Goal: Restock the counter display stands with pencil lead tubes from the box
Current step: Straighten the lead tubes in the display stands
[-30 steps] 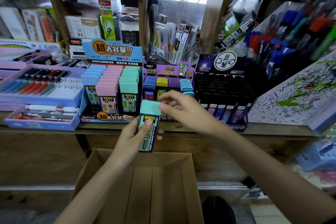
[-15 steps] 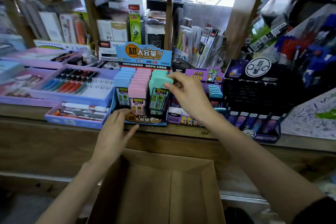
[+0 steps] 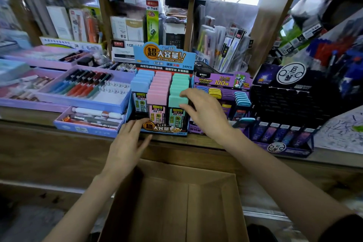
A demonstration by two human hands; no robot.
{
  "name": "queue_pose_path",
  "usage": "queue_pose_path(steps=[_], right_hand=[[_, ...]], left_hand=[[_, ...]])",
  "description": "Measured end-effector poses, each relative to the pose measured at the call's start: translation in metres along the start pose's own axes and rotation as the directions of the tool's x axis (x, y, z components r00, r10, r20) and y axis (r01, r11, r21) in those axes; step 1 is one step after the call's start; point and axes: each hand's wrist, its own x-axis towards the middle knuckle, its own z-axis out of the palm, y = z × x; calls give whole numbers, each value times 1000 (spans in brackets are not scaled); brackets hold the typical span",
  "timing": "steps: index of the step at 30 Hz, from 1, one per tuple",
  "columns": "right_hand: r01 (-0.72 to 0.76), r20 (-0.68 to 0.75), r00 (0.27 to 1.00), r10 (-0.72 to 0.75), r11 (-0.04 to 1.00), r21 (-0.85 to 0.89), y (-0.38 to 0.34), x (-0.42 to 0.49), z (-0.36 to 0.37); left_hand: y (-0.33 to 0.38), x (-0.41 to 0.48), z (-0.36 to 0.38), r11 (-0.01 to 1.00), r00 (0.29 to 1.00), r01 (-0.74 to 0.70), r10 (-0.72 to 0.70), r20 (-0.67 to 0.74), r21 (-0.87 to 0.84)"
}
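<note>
A blue display stand (image 3: 164, 56) on the wooden counter holds three columns of lead tubes: blue, pink and green. My right hand (image 3: 206, 112) pinches the cap of the front green lead tube (image 3: 176, 118), index finger on top and thumb at its right side; the tube stands upright in the green column. My left hand (image 3: 127, 143) lies flat with straight fingers against the stand's front left corner. Below the counter, the open cardboard box (image 3: 176, 202) shows only its brown inner walls.
A purple stand (image 3: 222, 80) with flat coloured lead cases sits right of the blue one, then a black stand (image 3: 284, 104) with purple tubes in front. Lilac pen trays (image 3: 84, 102) lie to the left. Shelves of stationery rise behind.
The green tube went from my left hand into my right, which set it into the front of the green column. My left hand moved to the stand's front corner.
</note>
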Motion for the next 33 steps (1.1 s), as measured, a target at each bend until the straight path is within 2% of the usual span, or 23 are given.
queue_pose_path(steps=[2,5,8,12,15,18,20,22,25,30,33], right_hand=[[43,-56,997,-50,991,-127,0,1,1],[48,-61,996,-60,982,-181,2,3,0],[22,-1,1000,-23,989,-146,7,0,-7],[-50,35,998,50,999,5,26,-16,-46],[-104,127,986,104,995,-11,53,-39,-81],[-135,308,935,178,979,-156,74,-55,-99],[-101,353,916,193,959,-264,79,-58,-99],[-56,328,930,164,947,-315,81,-59,-96],[-15,345,931,118,958,-287,82,-57,-94],[-103,377,915,141,988,-118,86,-41,-101],[-111,377,914,150,986,-122,87,-33,-100]], left_hand=[[0,-1,0,1000,1000,-7,7,2,11],[2,0,-2,1000,1000,3,-3,23,14],[9,0,-6,1000,1000,-9,9,2,-12],[34,2,-11,987,985,-159,156,-75,-33],[60,6,-6,951,955,-296,294,-35,-86],[86,12,8,914,917,-389,396,41,-118],[100,17,20,901,901,-414,426,80,-127],[110,23,32,903,896,-413,426,121,-117],[115,27,45,923,905,-379,384,184,-63],[110,24,53,940,912,-340,339,232,-39],[109,26,53,942,913,-332,336,233,-55]])
